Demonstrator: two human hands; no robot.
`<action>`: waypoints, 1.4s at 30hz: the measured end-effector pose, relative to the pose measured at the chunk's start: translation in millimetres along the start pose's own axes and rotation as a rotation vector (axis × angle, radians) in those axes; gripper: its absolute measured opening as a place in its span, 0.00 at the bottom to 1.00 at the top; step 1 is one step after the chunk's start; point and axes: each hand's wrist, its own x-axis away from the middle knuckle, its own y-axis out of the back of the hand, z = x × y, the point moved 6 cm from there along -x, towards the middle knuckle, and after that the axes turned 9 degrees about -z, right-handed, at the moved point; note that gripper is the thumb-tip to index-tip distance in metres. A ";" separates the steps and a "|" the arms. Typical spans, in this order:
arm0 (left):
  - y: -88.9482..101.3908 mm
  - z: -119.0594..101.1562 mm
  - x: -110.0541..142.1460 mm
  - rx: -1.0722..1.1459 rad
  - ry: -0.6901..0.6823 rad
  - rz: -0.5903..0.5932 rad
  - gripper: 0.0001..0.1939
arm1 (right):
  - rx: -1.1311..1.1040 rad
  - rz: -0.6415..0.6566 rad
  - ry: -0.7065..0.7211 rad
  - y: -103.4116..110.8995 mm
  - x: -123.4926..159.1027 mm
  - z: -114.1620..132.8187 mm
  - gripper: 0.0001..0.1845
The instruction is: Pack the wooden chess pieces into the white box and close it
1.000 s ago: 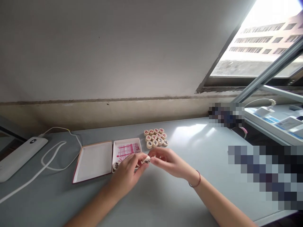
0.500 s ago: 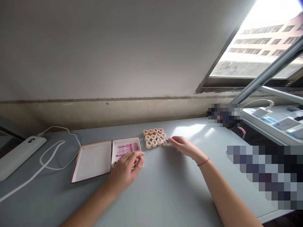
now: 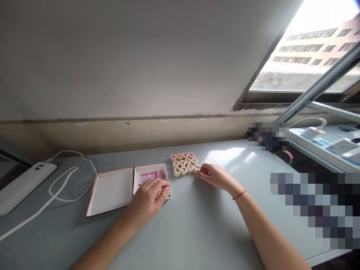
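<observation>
Round wooden xiangqi pieces (image 3: 188,161) with red or black characters stand in three close rows on the grey table; some seem stacked. At the right end of the front row, my right hand (image 3: 215,175) has its thumb and forefinger closed at the side of a black-marked xiangqi piece (image 3: 197,167) that lies face up. My left hand (image 3: 149,197) reaches into a shallow white box (image 3: 166,170), its fingers curled over xiangqi pieces there. A pale piece (image 3: 168,192) shows at its fingertips, and the hand hides most of the others.
Left of the box lies its open lid (image 3: 111,189), inside up. Further left are a white power strip (image 3: 26,185) and a looped white cable (image 3: 57,198). A wall (image 3: 126,135) runs behind the table; a metal frame (image 3: 315,88) and shelf stand at right.
The piece in my right hand has gone from tilted to flat at the front row's end. My left hand has sunk lower over the pieces in the box.
</observation>
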 end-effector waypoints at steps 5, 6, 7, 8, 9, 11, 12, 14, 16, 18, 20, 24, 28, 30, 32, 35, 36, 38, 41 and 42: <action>28.0 29.1 -4.3 -0.162 0.030 -0.099 0.12 | 0.102 -0.059 0.026 -0.1 -0.1 2.4 0.10; 35.1 38.8 -2.6 -0.221 0.056 -0.118 0.14 | 0.111 -0.055 0.028 1.1 0.3 2.1 0.10; 41.5 48.8 0.3 -0.279 0.088 -0.126 0.15 | 0.117 -0.046 0.031 2.4 1.2 2.6 0.11; 47.7 58.2 4.0 -0.326 0.120 -0.140 0.16 | 0.114 -0.032 0.040 3.4 2.9 4.6 0.12; 51.7 67.1 8.3 -0.358 0.157 -0.130 0.16 | 0.098 -0.014 0.062 3.7 5.3 8.9 0.12; 54.4 81.7 17.7 -0.392 0.243 -0.071 0.17 | 0.018 0.017 0.147 1.9 12.7 25.3 0.12; 53.3 86.7 22.0 -0.394 0.284 -0.028 0.17 | -0.036 0.026 0.203 -0.3 17.7 36.7 0.11; 48.2 91.5 28.2 -0.373 0.348 0.048 0.19 | -0.135 0.045 0.298 -7.8 29.2 60.3 0.09; 42.0 90.4 30.3 -0.328 0.373 0.089 0.19 | -0.178 0.078 0.348 -19.7 40.5 79.9 0.10; 36.7 87.1 30.3 -0.290 0.376 0.104 0.19 | -0.162 0.116 0.383 -33.4 49.3 93.6 0.18; 33.7 84.1 30.5 -0.261 0.370 0.103 0.18 | -0.103 0.122 0.410 -44.6 53.6 100.8 0.27; 38.4 71.1 31.2 -0.257 0.195 0.011 0.14 | -0.033 0.095 0.389 -56.4 51.3 100.8 0.25; 40.7 54.6 35.4 -0.331 -0.047 0.020 0.10 | -0.042 0.085 0.380 -59.9 48.9 98.1 0.22; 38.8 50.8 38.0 -0.349 -0.081 0.062 0.09 | -0.046 0.083 0.381 -60.3 49.4 97.0 0.22; 36.9 48.3 40.1 -0.355 -0.079 0.090 0.09 | -0.051 0.082 0.387 -60.2 50.6 96.3 0.22; 35.2 43.9 41.6 -0.333 -0.055 0.108 0.08 | -0.057 0.077 0.393 -60.4 52.2 95.5 0.22; 35.0 42.3 41.7 -0.317 -0.041 0.113 0.08 | -0.059 0.075 0.396 -60.7 52.5 95.5 0.22; 35.2 40.1 41.5 -0.281 -0.002 0.121 0.07 | -0.060 0.070 0.399 -61.8 52.6 95.4 0.22; 36.9 39.6 41.3 -0.246 0.045 0.124 0.05 | -0.057 0.068 0.387 -61.9 51.5 93.9 0.21; 37.7 39.8 41.4 -0.236 0.045 0.123 0.05 | -0.059 0.072 0.384 -61.0 51.1 93.3 0.22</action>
